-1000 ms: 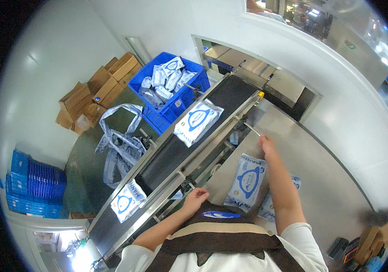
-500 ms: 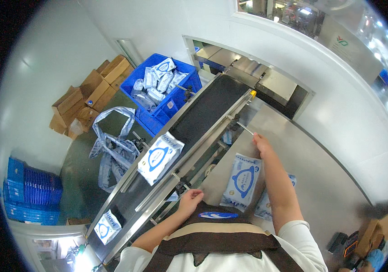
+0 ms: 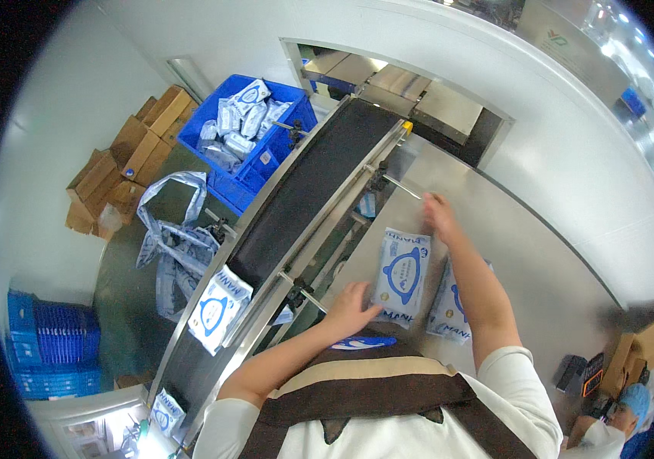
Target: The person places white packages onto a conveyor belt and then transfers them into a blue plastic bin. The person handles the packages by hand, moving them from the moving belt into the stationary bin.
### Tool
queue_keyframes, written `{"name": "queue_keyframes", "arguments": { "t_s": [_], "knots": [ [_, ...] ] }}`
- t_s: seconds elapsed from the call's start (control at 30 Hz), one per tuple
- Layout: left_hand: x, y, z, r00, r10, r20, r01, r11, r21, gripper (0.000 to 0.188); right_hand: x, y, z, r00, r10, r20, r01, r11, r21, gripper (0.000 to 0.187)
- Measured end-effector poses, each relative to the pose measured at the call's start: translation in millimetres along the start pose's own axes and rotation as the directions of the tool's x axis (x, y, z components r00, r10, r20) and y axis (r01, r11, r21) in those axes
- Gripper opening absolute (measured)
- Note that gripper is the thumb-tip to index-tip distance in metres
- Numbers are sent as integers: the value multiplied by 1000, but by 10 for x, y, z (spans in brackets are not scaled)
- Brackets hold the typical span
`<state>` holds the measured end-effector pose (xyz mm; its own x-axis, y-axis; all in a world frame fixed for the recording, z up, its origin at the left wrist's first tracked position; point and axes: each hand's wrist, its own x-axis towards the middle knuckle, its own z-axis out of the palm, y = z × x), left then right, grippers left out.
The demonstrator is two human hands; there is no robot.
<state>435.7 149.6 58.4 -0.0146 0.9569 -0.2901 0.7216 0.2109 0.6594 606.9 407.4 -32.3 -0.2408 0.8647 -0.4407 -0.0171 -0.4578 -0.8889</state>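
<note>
A white-and-blue soft plastic pack (image 3: 404, 277) lies flat on the steel table between my hands. My left hand (image 3: 350, 314) is at its lower left corner, thumb and fingers apart, holding nothing. Near the pack's upper right corner is my right hand (image 3: 439, 217), slightly blurred, its fingers loosely bent and nothing visible in them. A second similar pack (image 3: 448, 312) lies to the right, partly hidden under my right forearm. On the black conveyor belt (image 3: 319, 180) to the left rides another pack (image 3: 220, 310), with one more (image 3: 166, 414) farther down the belt.
Metal guide rails and rods (image 3: 402, 187) run between belt and table (image 3: 510, 260). Beyond the belt stand a blue crate (image 3: 254, 177) full of packs, a heap of film (image 3: 178, 252), cardboard boxes (image 3: 139, 141) and stacked blue crates (image 3: 55, 336). A person in a blue cap (image 3: 636, 399) is at lower right.
My left hand has moved right to the pack's lower corner and its fingers have spread. My right hand has shifted slightly toward the pack. The belt packs have travelled down and left.
</note>
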Motion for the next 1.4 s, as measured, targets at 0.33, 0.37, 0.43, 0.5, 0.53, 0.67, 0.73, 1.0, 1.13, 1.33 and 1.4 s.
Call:
{"name": "queue_keyframes", "arguments": {
  "t_s": [0.33,0.37,0.43,0.5,0.53,0.67,0.73,1.0,1.13,1.33,1.4],
  "knots": [
    [621,486,650,988,155,-25,-126,881,456,102,-1965,222,-669,863,-488,-133,0,263,-965,59],
    [645,444,663,983,182,-20,-152,870,470,104,-2072,277,-612,859,-493,-138,-5,262,-965,63],
    [608,432,453,991,133,15,-122,849,514,105,-2239,380,-446,854,-495,-157,-22,266,-964,73],
    [605,410,263,997,54,64,-79,848,524,104,-2308,490,-400,849,-467,-249,-63,377,-924,75],
    [626,384,203,996,-12,87,-35,857,514,104,-2337,532,-394,842,-451,-295,-84,431,-898,76],
    [775,318,-220,984,-134,115,89,937,337,103,-2355,486,-364,853,-419,-310,-105,444,-890,80],
    [1008,-11,-350,976,-60,211,120,952,-282,100,-2245,522,-419,852,-414,-320,-98,476,-874,82],
    [1014,88,-1336,962,66,264,239,257,-936,77,-2106,501,-298,843,-359,-400,-253,392,-885,97],
    [907,-241,-1682,930,113,349,364,-153,-919,61,-2046,497,-307,854,-346,-388,-270,343,-900,101],
    [746,-559,-1903,966,197,167,229,-355,-906,62,-2031,474,-183,831,-380,-405,-286,332,-899,101],
    [715,-568,-1974,969,213,127,196,-346,-917,63,-1999,589,-327,804,-508,-308,-148,331,-932,97]
  ]
}}
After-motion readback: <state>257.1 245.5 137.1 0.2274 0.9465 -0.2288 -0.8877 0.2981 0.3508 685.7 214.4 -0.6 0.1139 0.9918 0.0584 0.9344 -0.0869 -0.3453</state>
